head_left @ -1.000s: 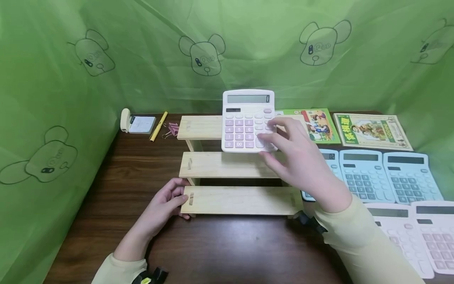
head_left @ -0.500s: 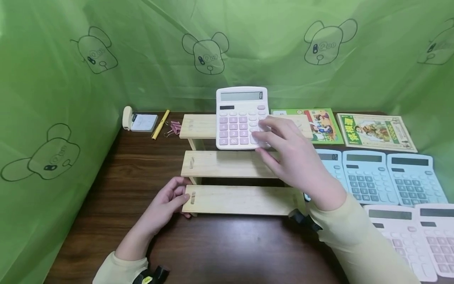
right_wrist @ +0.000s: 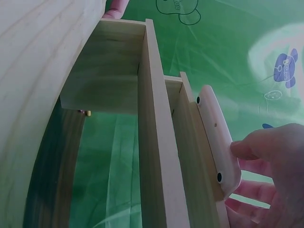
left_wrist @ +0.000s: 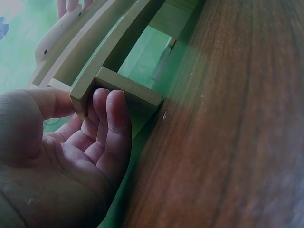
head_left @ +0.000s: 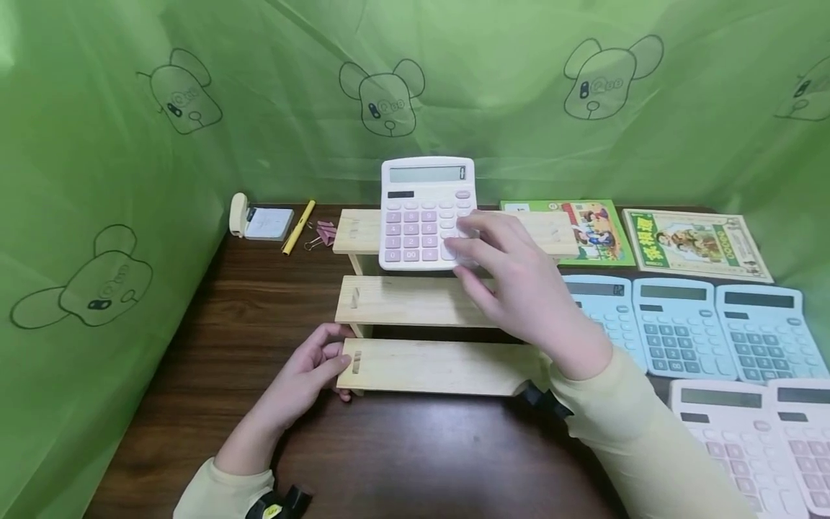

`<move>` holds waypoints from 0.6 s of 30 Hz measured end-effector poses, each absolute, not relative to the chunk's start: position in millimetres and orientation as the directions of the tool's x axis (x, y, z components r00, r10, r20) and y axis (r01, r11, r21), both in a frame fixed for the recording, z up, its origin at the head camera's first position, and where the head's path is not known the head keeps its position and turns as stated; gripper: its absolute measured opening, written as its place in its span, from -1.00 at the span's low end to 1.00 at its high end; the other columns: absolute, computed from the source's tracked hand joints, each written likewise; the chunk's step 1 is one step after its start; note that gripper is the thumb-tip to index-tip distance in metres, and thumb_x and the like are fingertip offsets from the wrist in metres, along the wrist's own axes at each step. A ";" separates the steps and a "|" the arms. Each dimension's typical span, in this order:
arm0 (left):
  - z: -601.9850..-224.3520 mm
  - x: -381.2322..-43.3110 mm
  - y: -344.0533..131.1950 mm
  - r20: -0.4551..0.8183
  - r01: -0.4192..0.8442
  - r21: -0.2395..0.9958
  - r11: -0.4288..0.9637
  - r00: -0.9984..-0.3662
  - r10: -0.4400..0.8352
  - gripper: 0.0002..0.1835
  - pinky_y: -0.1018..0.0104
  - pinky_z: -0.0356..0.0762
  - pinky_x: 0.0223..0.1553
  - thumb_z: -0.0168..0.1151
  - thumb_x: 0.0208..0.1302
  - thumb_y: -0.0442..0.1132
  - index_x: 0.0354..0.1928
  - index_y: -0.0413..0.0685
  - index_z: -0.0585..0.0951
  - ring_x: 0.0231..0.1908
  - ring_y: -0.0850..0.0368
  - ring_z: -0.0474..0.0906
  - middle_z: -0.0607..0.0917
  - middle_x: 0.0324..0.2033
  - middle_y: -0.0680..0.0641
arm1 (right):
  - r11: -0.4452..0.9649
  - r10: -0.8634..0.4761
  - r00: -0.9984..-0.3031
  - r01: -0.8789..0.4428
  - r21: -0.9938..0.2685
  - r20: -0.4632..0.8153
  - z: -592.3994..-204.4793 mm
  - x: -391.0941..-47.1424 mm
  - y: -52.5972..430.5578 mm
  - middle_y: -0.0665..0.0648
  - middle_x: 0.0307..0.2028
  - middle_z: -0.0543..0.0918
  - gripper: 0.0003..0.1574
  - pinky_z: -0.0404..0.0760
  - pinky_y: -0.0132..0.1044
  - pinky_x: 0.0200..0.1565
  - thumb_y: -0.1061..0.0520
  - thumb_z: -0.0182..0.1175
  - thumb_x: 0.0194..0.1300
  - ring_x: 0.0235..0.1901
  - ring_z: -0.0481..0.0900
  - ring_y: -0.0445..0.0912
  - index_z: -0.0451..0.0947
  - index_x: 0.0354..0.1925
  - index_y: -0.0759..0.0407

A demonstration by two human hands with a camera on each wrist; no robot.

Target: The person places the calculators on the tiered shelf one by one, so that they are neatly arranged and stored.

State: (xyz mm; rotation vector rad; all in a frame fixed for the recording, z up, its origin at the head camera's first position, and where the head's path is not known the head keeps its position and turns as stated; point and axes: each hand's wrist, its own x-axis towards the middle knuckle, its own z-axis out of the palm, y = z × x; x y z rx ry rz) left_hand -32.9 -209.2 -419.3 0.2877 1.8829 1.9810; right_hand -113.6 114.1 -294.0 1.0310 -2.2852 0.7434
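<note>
A three-step wooden rack [head_left: 434, 369] stands on the table, its lowest board toward me. At that board's left end, my left hand [head_left: 310, 371] grips the rack, thumb on top and fingers curled beneath, as the left wrist view shows. A white calculator [head_left: 429, 176] with pink and white keys lies over the left half of the top board, its display reading 0. My right hand [head_left: 519, 277] holds its right side, with the thumb at the front edge [right_wrist: 219, 137] and the other fingers over the keys.
Blue calculators [head_left: 677, 339] and pinkish ones [head_left: 726, 432] lie right of the rack. Two books, a green one [head_left: 599, 231] and a pale one [head_left: 697, 245], are behind them. A notepad [head_left: 269, 223], yellow pen [head_left: 298, 229] and pink binder clips [head_left: 324, 232] lie at back left.
My right hand has slid the white calculator leftward along the top board. My left hand keeps its grip on the rack's lowest board. The head view has shifted slightly.
</note>
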 end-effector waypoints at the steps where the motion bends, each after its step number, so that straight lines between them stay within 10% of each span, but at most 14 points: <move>1: -419.1 -33.2 -208.9 -0.121 -0.140 0.990 -0.016 -0.904 0.411 -0.63 -0.06 0.64 -0.48 0.03 0.48 -0.28 0.21 -0.20 0.23 -0.49 -0.18 0.62 0.59 -0.22 -0.38 | 0.559 -0.501 -0.572 -0.787 -0.262 0.649 -293.9 -113.9 113.0 0.21 0.13 0.52 -0.66 0.45 -0.06 0.15 0.18 0.28 0.20 0.18 0.40 0.10 0.65 -0.03 0.16; 18: -420.3 -32.8 -208.4 -0.144 -0.155 0.988 0.004 -0.905 0.400 -0.65 -0.06 0.65 -0.47 0.01 0.48 -0.29 0.20 -0.21 0.22 -0.44 -0.22 0.62 0.61 -0.18 -0.36 | 0.586 -0.508 -0.580 -0.774 -0.238 0.637 -300.8 -112.4 98.7 0.21 0.19 0.46 -0.63 0.52 0.02 0.07 0.09 0.24 0.29 0.21 0.34 0.12 0.62 0.06 0.13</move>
